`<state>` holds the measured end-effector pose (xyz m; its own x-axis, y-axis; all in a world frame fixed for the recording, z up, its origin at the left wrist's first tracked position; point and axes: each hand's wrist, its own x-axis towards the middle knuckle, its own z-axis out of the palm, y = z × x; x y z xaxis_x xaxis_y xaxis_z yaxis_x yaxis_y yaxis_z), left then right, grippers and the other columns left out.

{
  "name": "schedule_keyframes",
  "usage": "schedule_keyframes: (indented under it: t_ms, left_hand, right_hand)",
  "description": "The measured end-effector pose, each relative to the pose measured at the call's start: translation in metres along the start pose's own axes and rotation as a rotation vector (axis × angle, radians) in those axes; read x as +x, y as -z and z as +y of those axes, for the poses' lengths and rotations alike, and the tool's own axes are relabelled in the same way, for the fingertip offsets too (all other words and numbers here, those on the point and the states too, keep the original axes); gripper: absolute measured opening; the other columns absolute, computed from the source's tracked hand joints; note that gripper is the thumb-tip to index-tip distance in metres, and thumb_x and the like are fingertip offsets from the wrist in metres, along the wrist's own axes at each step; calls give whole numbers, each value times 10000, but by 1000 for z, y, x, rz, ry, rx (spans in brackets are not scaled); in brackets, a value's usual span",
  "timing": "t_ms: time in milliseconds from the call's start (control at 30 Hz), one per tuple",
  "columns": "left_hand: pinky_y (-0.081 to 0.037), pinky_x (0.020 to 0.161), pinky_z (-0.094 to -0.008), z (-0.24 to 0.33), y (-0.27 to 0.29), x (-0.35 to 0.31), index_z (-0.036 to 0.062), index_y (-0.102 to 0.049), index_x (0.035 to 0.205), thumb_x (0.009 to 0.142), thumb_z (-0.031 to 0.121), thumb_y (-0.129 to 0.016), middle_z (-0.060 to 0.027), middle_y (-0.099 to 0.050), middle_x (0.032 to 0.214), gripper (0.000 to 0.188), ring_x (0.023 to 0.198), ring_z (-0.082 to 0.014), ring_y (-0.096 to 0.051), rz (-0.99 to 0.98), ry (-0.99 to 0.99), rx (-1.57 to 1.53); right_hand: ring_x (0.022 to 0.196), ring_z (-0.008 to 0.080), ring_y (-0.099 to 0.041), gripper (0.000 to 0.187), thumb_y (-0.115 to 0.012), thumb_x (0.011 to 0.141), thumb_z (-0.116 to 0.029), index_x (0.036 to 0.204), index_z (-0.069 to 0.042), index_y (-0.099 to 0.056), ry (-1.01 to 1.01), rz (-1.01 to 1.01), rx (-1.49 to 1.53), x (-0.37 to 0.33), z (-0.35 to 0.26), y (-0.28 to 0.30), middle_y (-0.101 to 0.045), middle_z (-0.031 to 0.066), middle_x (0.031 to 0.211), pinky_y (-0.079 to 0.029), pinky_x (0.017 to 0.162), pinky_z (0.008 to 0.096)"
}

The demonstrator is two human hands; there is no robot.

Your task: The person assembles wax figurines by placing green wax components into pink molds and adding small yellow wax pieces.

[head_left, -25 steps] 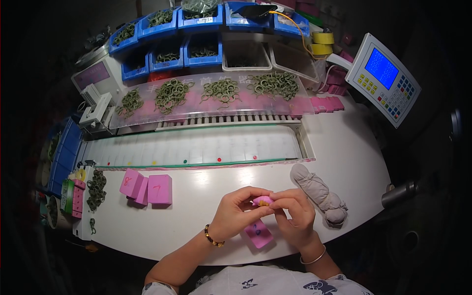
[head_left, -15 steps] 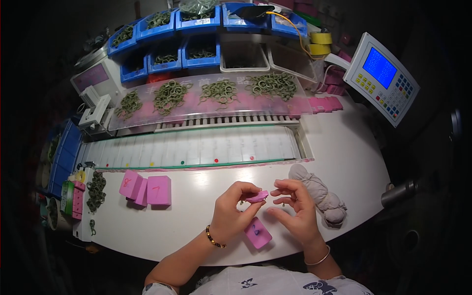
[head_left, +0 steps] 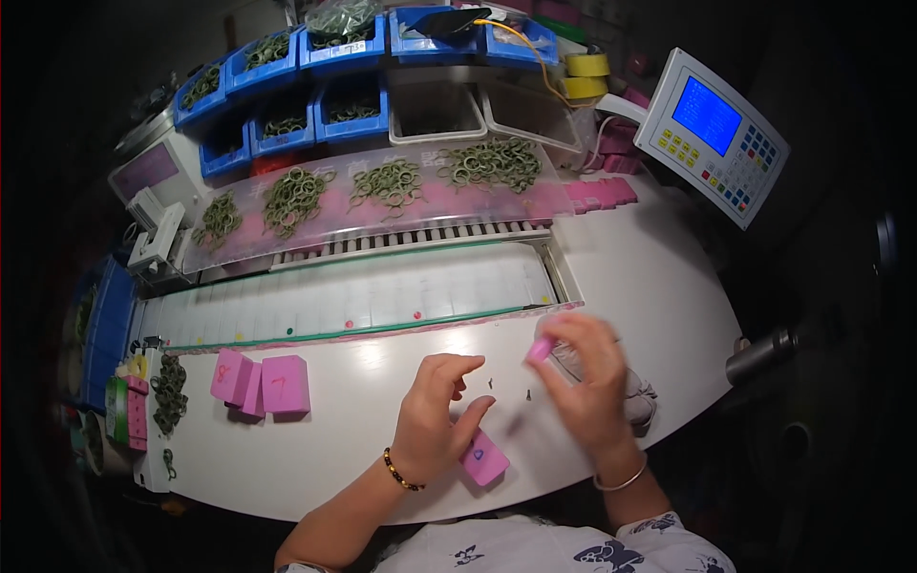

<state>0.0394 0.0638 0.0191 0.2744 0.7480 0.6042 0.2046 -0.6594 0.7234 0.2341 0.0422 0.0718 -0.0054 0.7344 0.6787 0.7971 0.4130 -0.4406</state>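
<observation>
Between the thumb and fingers of my right hand is a small pink rubber-like piece; motion blurs this hand a little. My left hand is empty, its thumb and forefinger apart, just above a pink block with a blue mark. Two tiny dark-green bits, one slim bit and another bit, lie on the white table between the hands. Partly behind my right hand lies a bundled grey cloth.
Several pink blocks sit at the left, beyond them a pile of green rings. A long white tray spans the back, below a translucent sheet with ring heaps. Blue bins and a keypad screen stand behind.
The pink piece has passed from my left hand to my right, which has moved up and away from the left. My left fingers have opened. The whole view has shifted slightly.
</observation>
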Motion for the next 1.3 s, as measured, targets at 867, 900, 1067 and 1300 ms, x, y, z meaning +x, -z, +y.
schedule_keyframes:
  t_ms: [867, 900, 1067, 1300]
  left_hand:
    - [-494, 677, -230, -8, 4, 0, 63, -603, 1162, 807, 36, -765, -50, -601, 1107, 391, 864, -111, -582, -83, 376, -153]
    - [-494, 677, -230, -9, 5, 0, 63, -603, 1162, 807, 36, -765, -50, -601, 1107, 391, 864, -111, -582, -85, 375, -150]
    - [-508, 632, -242, -11, 4, 1, 59, -614, 1154, 808, 40, -755, -64, -613, 1064, 374, 808, -127, -581, -57, 381, -176]
    - [-507, 632, -240, -8, 8, 3, 55, -618, 1151, 821, 42, -743, -65, -614, 1073, 353, 810, -123, -575, -62, 392, -181]
  right_hand:
    - [1003, 305, -593, 360, -735, 746, -61, 1097, -42, -661, -42, -140, -4, 5, 49, 13, -636, 102, 1045, -488, 887, 396]
    - [1012, 305, -585, 348, -737, 747, -72, 1091, -54, -683, 13, -98, -16, 6, 50, 7, -639, 95, 1052, -485, 892, 394]
    - [1025, 310, -575, 312, -722, 763, -69, 1074, -75, -707, -78, -318, -38, -11, 71, -10, -626, 102, 1061, -481, 909, 380]
    - [982, 302, -595, 227, -705, 764, -52, 986, -54, -657, -193, -270, 34, -13, 67, 1, -633, 105, 1019, -484, 891, 392]
